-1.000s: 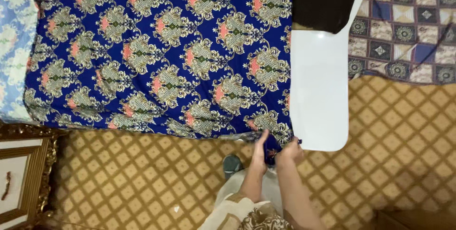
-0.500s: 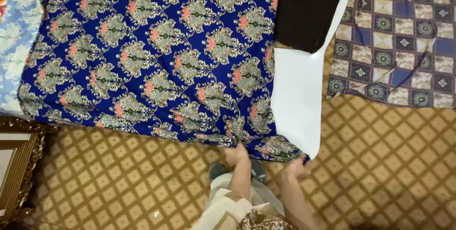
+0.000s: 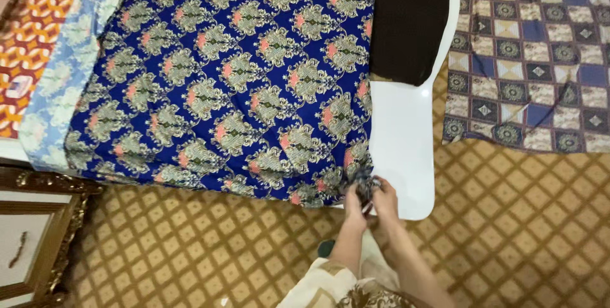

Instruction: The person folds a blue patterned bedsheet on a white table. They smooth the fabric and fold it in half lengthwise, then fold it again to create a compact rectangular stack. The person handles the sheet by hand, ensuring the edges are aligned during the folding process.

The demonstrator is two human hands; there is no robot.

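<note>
Both hands, left hand (image 3: pixel 354 205) and right hand (image 3: pixel 385 198), reach forward side by side, fingers pinched on the bunched corner of the blue patterned sheet (image 3: pixel 241 73) at the white bed frame's (image 3: pixel 403 149) near edge.

Patterned sheet (image 3: pixel 229 79) left of footboard (image 3: pixel 403 143)

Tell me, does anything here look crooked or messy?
Only the blue patterned sheet: its near corner is bunched into a wad where the left hand and right hand grip it, at the edge of the white board. Wrinkles run along its near edge. Nothing looks spilled or damaged.
</note>
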